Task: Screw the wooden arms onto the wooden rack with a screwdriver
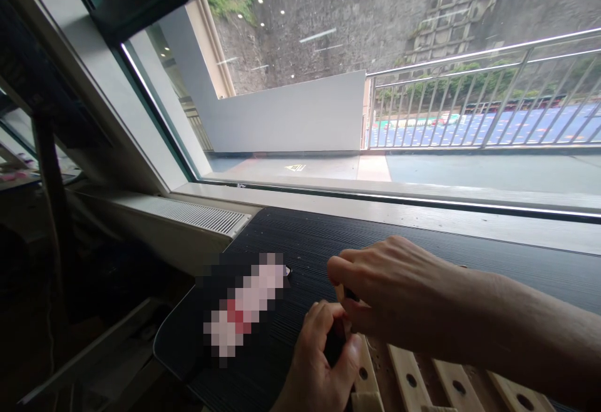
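My right hand [389,280] reaches in from the right, with its fingers curled and pinched around a small pale wooden piece [339,292]. Most of that piece is hidden behind the fingers. Just below, my left hand [319,355] has its thumb and fingers closed on the lower part of the same piece. Under my hands, at the bottom right, lie several pale wooden bars [408,374] side by side, each with a dark round hole. My right forearm covers part of them.
A black ribbed tabletop [300,230] carries everything. On its left part lies a blurred-out pink and red item [253,299]. Behind are a white window sill [375,208] and a vented white ledge [201,211]. Outside stands a metal railing [488,105].
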A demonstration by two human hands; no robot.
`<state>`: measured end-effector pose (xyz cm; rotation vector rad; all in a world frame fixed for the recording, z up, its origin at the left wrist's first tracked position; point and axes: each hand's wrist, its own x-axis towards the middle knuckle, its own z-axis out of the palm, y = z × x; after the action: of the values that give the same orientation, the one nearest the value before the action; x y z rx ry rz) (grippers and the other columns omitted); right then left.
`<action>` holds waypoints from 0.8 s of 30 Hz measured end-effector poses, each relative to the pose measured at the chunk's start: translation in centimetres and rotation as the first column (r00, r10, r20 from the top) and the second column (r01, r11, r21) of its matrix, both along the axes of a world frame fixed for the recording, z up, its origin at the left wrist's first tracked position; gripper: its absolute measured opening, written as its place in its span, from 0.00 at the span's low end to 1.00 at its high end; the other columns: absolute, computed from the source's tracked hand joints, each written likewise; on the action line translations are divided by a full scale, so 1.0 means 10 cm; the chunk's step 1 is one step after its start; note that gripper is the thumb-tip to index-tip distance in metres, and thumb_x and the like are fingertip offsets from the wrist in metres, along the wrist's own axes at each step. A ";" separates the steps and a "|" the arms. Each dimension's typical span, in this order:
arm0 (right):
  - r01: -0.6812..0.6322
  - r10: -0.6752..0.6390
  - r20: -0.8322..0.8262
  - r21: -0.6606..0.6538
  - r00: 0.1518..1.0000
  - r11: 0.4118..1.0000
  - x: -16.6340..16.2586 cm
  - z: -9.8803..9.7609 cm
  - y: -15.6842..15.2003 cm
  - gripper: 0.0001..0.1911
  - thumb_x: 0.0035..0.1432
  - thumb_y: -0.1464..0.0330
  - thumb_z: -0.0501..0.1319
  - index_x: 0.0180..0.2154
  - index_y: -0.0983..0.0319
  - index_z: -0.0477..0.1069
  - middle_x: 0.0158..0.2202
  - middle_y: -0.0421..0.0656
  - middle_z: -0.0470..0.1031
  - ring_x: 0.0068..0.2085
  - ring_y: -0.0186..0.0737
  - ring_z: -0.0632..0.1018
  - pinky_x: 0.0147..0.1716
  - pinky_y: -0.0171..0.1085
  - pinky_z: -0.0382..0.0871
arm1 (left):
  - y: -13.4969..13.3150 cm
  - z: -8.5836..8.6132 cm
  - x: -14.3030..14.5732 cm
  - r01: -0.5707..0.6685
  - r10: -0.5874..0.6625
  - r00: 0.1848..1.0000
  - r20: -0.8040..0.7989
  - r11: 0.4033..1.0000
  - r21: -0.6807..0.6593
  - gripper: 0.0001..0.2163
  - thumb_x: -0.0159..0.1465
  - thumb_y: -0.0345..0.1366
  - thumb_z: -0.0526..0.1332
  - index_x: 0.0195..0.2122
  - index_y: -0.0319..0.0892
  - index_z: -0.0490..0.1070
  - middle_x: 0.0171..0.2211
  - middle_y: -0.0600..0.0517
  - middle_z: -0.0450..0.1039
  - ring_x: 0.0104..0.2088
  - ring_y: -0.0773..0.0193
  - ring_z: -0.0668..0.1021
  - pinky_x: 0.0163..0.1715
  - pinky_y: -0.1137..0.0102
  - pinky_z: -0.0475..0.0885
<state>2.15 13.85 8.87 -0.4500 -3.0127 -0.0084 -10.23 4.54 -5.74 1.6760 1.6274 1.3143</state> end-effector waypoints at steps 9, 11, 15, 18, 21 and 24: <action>0.011 -0.012 0.018 0.057 1.000 0.998 0.01 -0.12 0.02 0.02 0.59 0.71 0.55 0.32 0.60 0.62 0.22 0.35 0.69 0.18 0.31 0.67 0.18 0.34 0.42 | 0.00 -0.05 0.01 -0.024 0.025 0.999 -0.022 0.999 0.028 0.04 0.61 0.34 0.56 0.36 0.43 0.69 0.32 0.52 0.69 0.35 0.63 0.71 0.38 0.70 0.70; 0.045 -0.046 0.026 0.051 0.999 0.998 -0.01 -0.08 0.01 0.03 0.59 0.70 0.55 0.31 0.60 0.63 0.21 0.35 0.68 0.18 0.31 0.67 0.19 0.34 0.42 | 0.00 -0.06 0.02 -0.041 0.042 0.999 -0.026 0.998 0.043 0.04 0.61 0.34 0.56 0.36 0.44 0.69 0.32 0.51 0.70 0.35 0.63 0.72 0.39 0.70 0.70; 0.010 -0.010 -0.010 0.015 1.000 1.000 -0.05 0.02 0.01 0.04 0.56 0.69 0.57 0.30 0.60 0.63 0.24 0.37 0.70 0.20 0.32 0.67 0.19 0.33 0.43 | 0.01 -0.06 0.02 -0.055 0.057 0.998 -0.022 0.996 0.063 0.06 0.60 0.32 0.55 0.38 0.44 0.68 0.33 0.51 0.70 0.35 0.63 0.72 0.39 0.69 0.71; -0.070 0.070 -0.004 -0.014 0.998 0.997 -0.03 0.04 0.04 0.04 0.53 0.74 0.58 0.31 0.60 0.63 0.27 0.36 0.70 0.20 0.30 0.65 0.17 0.33 0.44 | 0.01 -0.09 0.03 -0.034 0.036 0.999 -0.019 0.996 0.079 0.07 0.60 0.32 0.56 0.39 0.44 0.68 0.34 0.51 0.71 0.35 0.63 0.73 0.39 0.69 0.72; -0.115 0.118 0.037 -0.068 0.992 0.991 0.00 0.00 0.06 0.05 0.56 0.73 0.58 0.29 0.60 0.62 0.26 0.36 0.69 0.20 0.29 0.65 0.18 0.33 0.45 | -0.02 -0.16 0.04 -0.114 0.117 0.992 -0.040 0.991 0.072 0.10 0.58 0.33 0.59 0.42 0.45 0.68 0.34 0.52 0.73 0.35 0.62 0.75 0.38 0.69 0.73; -0.077 0.078 0.036 -0.046 0.996 0.996 0.03 -0.02 0.05 0.06 0.60 0.70 0.56 0.29 0.60 0.62 0.22 0.34 0.67 0.18 0.29 0.64 0.18 0.33 0.44 | -0.05 -0.23 0.06 -0.206 0.210 0.975 -0.066 0.977 0.060 0.16 0.57 0.33 0.60 0.48 0.46 0.66 0.38 0.50 0.74 0.37 0.60 0.77 0.37 0.68 0.74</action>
<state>2.42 14.37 8.63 -0.3400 -3.0708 0.0560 -9.67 4.03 -8.06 1.6355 1.8684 1.4218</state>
